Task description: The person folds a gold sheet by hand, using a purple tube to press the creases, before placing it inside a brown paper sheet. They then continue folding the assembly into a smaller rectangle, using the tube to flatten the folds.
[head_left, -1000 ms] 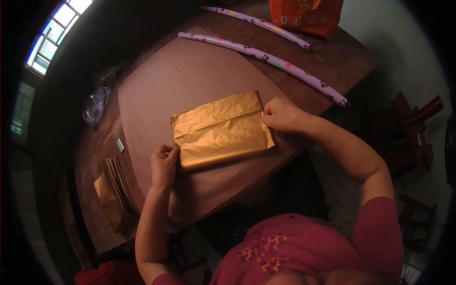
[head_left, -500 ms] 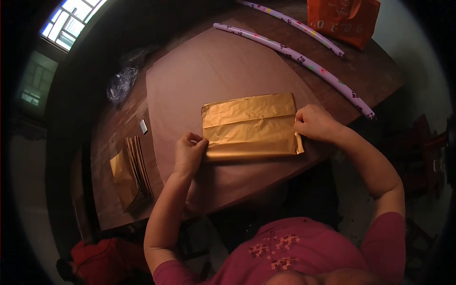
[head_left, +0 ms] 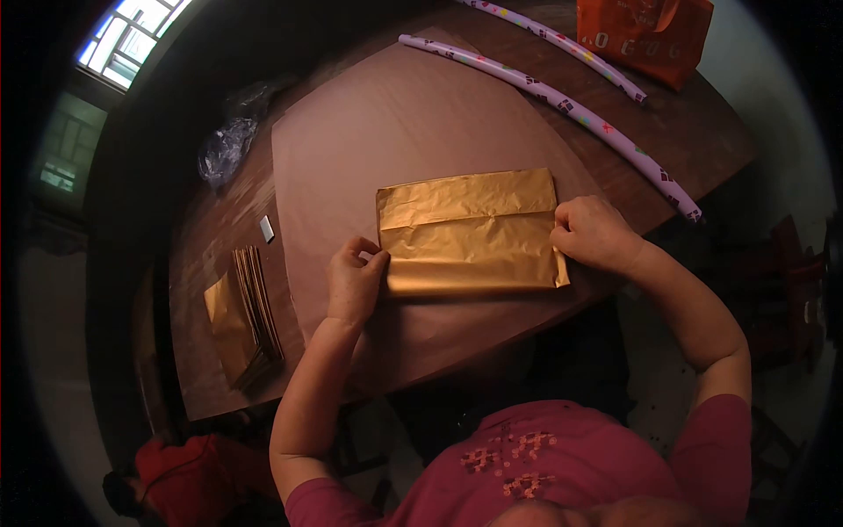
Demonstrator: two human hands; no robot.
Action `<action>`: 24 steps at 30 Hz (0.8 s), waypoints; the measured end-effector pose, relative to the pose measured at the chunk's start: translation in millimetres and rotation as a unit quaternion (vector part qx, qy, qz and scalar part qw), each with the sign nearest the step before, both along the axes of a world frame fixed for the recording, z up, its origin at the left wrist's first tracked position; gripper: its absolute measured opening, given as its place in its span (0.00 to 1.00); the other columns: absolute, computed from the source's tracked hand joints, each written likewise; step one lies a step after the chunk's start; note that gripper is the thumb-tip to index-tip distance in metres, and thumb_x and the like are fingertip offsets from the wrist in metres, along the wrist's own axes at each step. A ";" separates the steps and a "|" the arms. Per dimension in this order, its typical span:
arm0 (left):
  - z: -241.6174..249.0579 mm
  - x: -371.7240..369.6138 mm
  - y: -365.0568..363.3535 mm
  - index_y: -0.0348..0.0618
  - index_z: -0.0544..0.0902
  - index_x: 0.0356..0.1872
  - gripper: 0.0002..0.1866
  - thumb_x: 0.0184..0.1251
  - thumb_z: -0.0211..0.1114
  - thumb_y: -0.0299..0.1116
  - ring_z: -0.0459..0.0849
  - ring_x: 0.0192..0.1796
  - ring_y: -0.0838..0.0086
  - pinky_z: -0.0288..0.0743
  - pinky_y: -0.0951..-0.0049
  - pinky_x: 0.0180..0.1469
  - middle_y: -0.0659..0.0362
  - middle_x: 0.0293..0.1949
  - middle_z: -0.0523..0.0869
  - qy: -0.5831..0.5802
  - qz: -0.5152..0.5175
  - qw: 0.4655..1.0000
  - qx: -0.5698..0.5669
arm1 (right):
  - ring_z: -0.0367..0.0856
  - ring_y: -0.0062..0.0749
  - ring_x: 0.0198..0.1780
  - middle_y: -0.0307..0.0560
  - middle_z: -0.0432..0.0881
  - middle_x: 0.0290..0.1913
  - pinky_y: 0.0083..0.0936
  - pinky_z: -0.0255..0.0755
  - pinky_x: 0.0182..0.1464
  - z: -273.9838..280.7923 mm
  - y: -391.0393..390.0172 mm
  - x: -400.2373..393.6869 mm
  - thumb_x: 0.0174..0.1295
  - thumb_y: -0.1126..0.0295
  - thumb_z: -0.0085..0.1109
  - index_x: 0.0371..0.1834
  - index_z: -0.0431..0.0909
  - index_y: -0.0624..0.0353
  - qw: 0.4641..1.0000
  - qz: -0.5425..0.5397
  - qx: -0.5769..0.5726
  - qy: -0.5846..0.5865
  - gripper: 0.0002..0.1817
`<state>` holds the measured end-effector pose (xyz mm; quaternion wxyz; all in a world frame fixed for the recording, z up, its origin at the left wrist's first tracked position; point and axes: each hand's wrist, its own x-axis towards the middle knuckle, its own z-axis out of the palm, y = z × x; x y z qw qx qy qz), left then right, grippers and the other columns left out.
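Observation:
A folded sheet of gold paper [head_left: 470,230] lies on a large brownish sheet [head_left: 351,132] on the table, with a crease running across its width. At its left edge, my left hand [head_left: 356,277] pinches the paper between thumb and fingers. My right hand [head_left: 593,233] grips the right edge, fingers curled in. Near the lower right corner, the paper's edge sticks out in a small fold below my right hand.
Folded gold papers [head_left: 241,316] stand at the table's left. A small white object [head_left: 267,229] and clear plastic [head_left: 228,149] lie beyond them. Two patterned lilac rolls [head_left: 571,107] and an orange bag [head_left: 645,39] are at the upper right. A person in red [head_left: 189,479] is at lower left.
The view has shifted slightly, so the table items appear a little displaced. Both hands keep their hold on the gold paper's edges.

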<state>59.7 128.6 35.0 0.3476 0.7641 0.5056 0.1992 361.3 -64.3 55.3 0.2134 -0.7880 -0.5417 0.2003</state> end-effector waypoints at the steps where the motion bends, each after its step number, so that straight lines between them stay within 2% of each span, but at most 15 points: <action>1: -2.6 -1.1 1.9 0.36 0.85 0.36 0.08 0.62 0.70 0.30 0.81 0.22 0.75 0.73 0.70 0.27 0.54 0.22 0.85 -0.002 -0.002 1.000 -0.001 | 0.85 0.53 0.35 0.59 0.84 0.29 0.44 0.76 0.39 1.6 0.0 -1.2 0.52 0.66 0.59 0.25 0.83 0.65 1.000 0.002 0.000 -0.002 0.11; 3: -5.8 -0.6 3.8 0.36 0.85 0.36 0.08 0.62 0.70 0.31 0.80 0.22 0.75 0.73 0.70 0.27 0.54 0.21 0.85 -0.006 -0.011 1.000 -0.005 | 0.85 0.54 0.35 0.59 0.84 0.29 0.44 0.77 0.39 2.7 -0.6 -2.1 0.52 0.66 0.59 0.25 0.83 0.65 1.000 -0.003 -0.003 -0.005 0.11; 6: -7.8 -1.5 3.3 0.37 0.84 0.36 0.08 0.62 0.70 0.31 0.80 0.22 0.75 0.73 0.70 0.27 0.54 0.21 0.84 0.002 -0.008 0.999 0.047 | 0.84 0.56 0.36 0.61 0.84 0.29 0.46 0.77 0.40 -1.8 0.2 -2.1 0.52 0.66 0.59 0.24 0.83 0.64 1.000 -0.007 0.006 -0.016 0.11; 8: 3.1 3.1 -4.6 0.37 0.83 0.36 0.08 0.62 0.70 0.30 0.80 0.22 0.74 0.73 0.70 0.28 0.54 0.21 0.84 0.011 0.002 1.000 0.023 | 0.84 0.57 0.36 0.62 0.83 0.30 0.47 0.77 0.41 -7.3 -0.3 -0.4 0.52 0.66 0.59 0.24 0.82 0.65 0.999 0.005 0.026 -0.030 0.11; 13: 3.9 3.4 -4.0 0.37 0.83 0.36 0.07 0.63 0.70 0.30 0.81 0.22 0.73 0.73 0.69 0.27 0.54 0.21 0.83 0.030 -0.024 0.996 0.084 | 0.83 0.60 0.35 0.64 0.83 0.29 0.48 0.77 0.40 -6.5 -1.1 -0.4 0.51 0.67 0.59 0.24 0.83 0.65 0.999 0.008 0.039 -0.031 0.10; 15: 9.9 5.5 -6.6 0.37 0.83 0.37 0.08 0.62 0.71 0.30 0.82 0.24 0.71 0.75 0.68 0.29 0.53 0.21 0.83 0.047 -0.002 0.998 0.036 | 0.86 0.60 0.41 0.66 0.85 0.37 0.49 0.79 0.47 0.0 -1.1 0.0 0.52 0.66 0.57 0.31 0.86 0.65 1.000 0.014 -0.009 -0.005 0.14; 16: 7.1 4.7 -4.6 0.37 0.83 0.37 0.08 0.62 0.71 0.30 0.82 0.24 0.71 0.75 0.68 0.29 0.53 0.21 0.83 0.048 -0.002 0.998 0.036 | 0.86 0.60 0.41 0.66 0.85 0.37 0.49 0.79 0.47 0.6 -1.7 0.6 0.52 0.66 0.57 0.31 0.86 0.65 1.000 0.014 -0.009 -0.004 0.14; 19: 2.0 1.6 -1.2 0.37 0.83 0.38 0.09 0.62 0.71 0.31 0.83 0.24 0.68 0.75 0.66 0.31 0.52 0.22 0.84 0.062 -0.007 0.996 0.068 | 0.86 0.60 0.41 0.65 0.85 0.36 0.49 0.79 0.47 -2.4 -1.3 -0.9 0.53 0.66 0.56 0.30 0.86 0.64 1.000 0.005 -0.026 -0.003 0.13; 21: 4.8 3.3 -2.8 0.37 0.83 0.38 0.09 0.62 0.71 0.31 0.83 0.25 0.67 0.75 0.65 0.32 0.51 0.22 0.84 0.075 -0.005 0.995 0.067 | 0.84 0.58 0.35 0.61 0.83 0.29 0.47 0.77 0.41 -10.2 -2.8 -0.2 0.51 0.67 0.59 0.24 0.83 0.63 0.998 0.012 0.047 -0.028 0.09; 22: 4.2 2.3 -2.3 0.37 0.83 0.38 0.09 0.62 0.71 0.31 0.83 0.25 0.67 0.75 0.65 0.32 0.51 0.22 0.84 0.077 -0.001 0.995 0.067 | 0.84 0.58 0.35 0.61 0.83 0.29 0.47 0.77 0.41 -11.3 -3.7 -0.4 0.51 0.67 0.59 0.24 0.83 0.63 0.998 0.016 0.048 -0.026 0.09; 24: -2.1 1.2 -1.0 0.37 0.83 0.38 0.09 0.62 0.71 0.31 0.83 0.25 0.66 0.76 0.65 0.33 0.51 0.22 0.83 0.048 -0.009 0.996 0.074 | 0.84 0.56 0.35 0.58 0.84 0.28 0.47 0.77 0.41 -7.7 -5.7 -0.9 0.52 0.66 0.60 0.31 0.83 0.61 0.997 0.016 0.059 -0.037 0.10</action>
